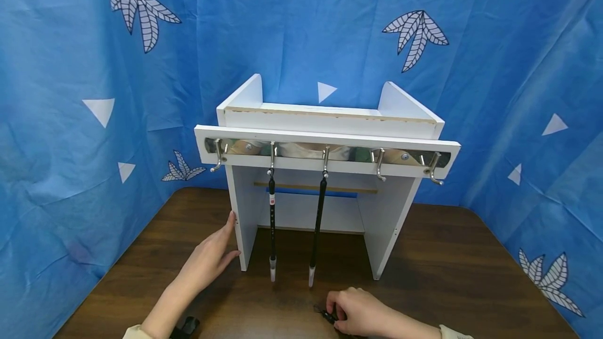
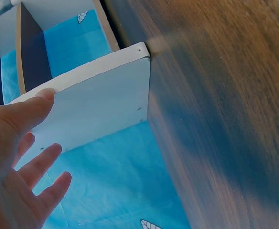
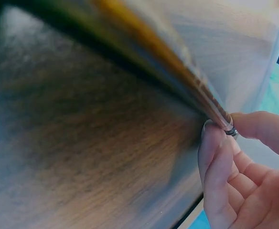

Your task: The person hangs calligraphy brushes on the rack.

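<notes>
A white wooden shelf with a hook rail stands on the table. From two of its metal hooks hang black calligraphy brushes, a left one and a right one, tips down with clear caps. My left hand touches the shelf's left side panel; in the left wrist view the thumb lies on its front edge, the other fingers spread. Low in front, my right hand pinches another brush near its looped end. Its shaft runs blurred across the right wrist view.
Two more hooks, an inner one and an outer one, are on the rail's right half, and another hook is at its left end. A blue patterned curtain surrounds the brown table. A black object shows beside the left forearm.
</notes>
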A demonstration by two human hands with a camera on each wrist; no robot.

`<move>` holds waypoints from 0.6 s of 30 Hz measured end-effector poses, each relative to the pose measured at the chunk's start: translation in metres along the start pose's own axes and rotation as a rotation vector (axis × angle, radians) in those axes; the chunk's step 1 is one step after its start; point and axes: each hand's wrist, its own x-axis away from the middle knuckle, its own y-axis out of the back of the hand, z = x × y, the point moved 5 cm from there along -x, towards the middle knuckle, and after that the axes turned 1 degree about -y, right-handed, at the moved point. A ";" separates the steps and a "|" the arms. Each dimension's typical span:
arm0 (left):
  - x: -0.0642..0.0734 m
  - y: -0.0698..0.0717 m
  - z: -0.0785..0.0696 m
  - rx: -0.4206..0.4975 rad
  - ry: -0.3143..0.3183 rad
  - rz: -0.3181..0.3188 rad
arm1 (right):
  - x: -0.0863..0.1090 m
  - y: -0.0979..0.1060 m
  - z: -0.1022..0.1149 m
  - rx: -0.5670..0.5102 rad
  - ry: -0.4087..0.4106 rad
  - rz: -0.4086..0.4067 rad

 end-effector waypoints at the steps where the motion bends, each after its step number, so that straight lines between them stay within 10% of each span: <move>1: 0.000 0.000 0.000 0.000 0.001 0.001 | 0.000 0.000 0.000 -0.008 0.001 -0.001; 18: 0.000 0.001 0.000 -0.006 0.007 0.004 | 0.000 0.018 0.004 -0.271 0.047 -0.051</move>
